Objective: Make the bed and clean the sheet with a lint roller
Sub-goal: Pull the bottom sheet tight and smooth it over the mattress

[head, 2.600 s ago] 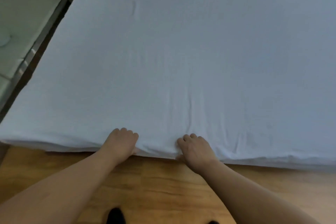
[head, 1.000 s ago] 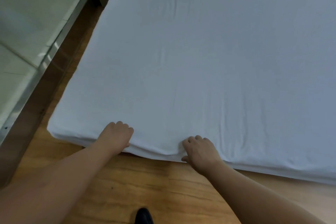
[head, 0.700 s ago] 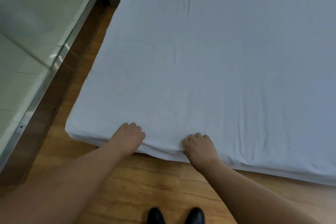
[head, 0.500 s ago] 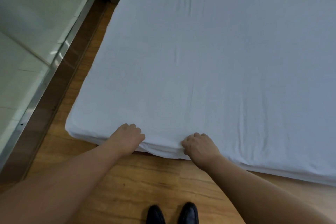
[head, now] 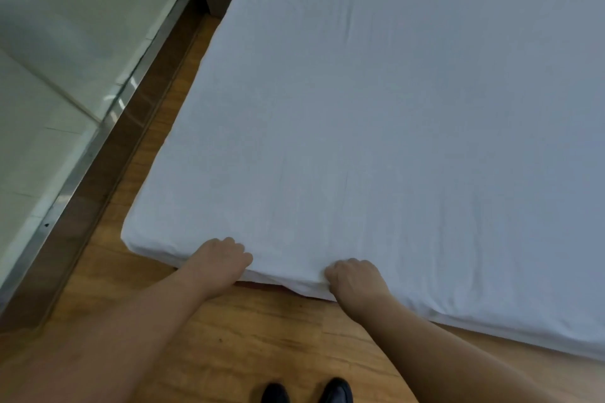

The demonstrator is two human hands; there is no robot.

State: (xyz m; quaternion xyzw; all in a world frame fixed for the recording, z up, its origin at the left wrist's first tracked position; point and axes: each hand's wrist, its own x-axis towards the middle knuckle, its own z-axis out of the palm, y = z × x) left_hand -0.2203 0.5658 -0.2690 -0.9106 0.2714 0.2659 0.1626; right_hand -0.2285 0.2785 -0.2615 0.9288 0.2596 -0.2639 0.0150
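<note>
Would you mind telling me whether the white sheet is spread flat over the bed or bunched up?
Spread flat: the white sheet covers the whole visible bed with only faint creases.

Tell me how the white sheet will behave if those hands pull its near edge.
The white sheet is probably floppy: it bunches into small folds where the left hand and right hand grip its edge. It likely slides and stretches smooth rather than lifting stiffly, since faint creases run across its top. It looks thin, so probably light.

Both hands (head: 217, 260) have worked leftward along the sheet (head: 376, 127) edge, nearing its left corner.
</note>
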